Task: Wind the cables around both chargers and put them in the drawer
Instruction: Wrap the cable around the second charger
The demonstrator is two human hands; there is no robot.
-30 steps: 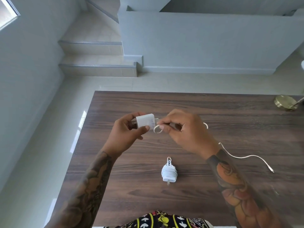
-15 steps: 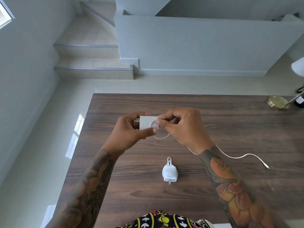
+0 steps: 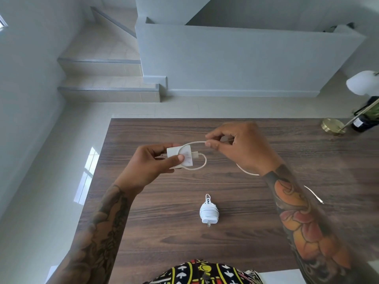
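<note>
A dark wood-grain bench (image 3: 266,232) fills the lower frame, with a brass-based lamp (image 3: 333,125) and a dark bottle (image 3: 362,123) at its far right corner. Above the bench, the left hand (image 3: 152,163) grips a flat white rectangular charger (image 3: 180,158), thumb pressed on its face. The right hand (image 3: 239,149), which half a second ago sat against the charger, has drawn away to the right, pinching the thin white cable (image 3: 193,143) between thumb and fingertips; one loop now arcs around the charger's end, and the slack trails under the right forearm toward the bench. That suggests the first turn of the second winding is just laid, with most of the cable left to wrap. Nearer the person, a small white charger already bound in its own cable (image 3: 208,212) lies on the bench, finished. No drawer is in view.
</note>
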